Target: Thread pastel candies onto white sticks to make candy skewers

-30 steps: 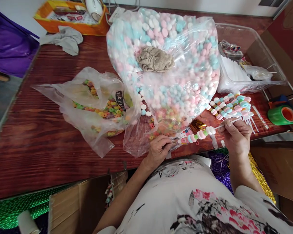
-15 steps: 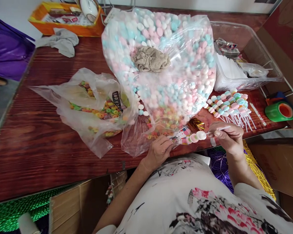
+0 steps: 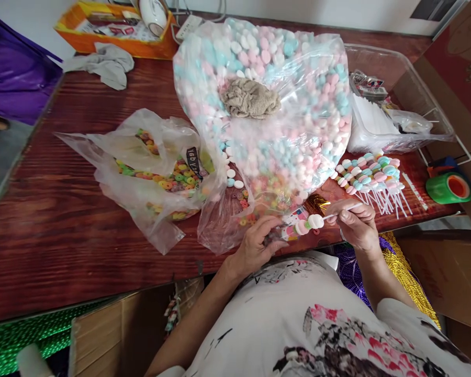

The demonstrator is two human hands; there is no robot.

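The right hand (image 3: 359, 226) pinched the white stick of a candy skewer (image 3: 316, 221) in a narrow grip, above the near edge of the table (image 3: 82, 235). The left hand (image 3: 255, 246) curved by its eight-o'clock end, thumb and forefinger parted; whether that grip held anything could not be told. From the skewer, a pastel candy bag (image 3: 298, 136) lay towards eleven o'clock, piled skewers (image 3: 369, 174) towards two.

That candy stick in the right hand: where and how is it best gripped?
Take the candy stick by its bare white shaft, where the right hand pinches it, probably best from the person's right with thumb and fingers: the shaft is thin and points that way, while the candies crowd the end toward the left hand.
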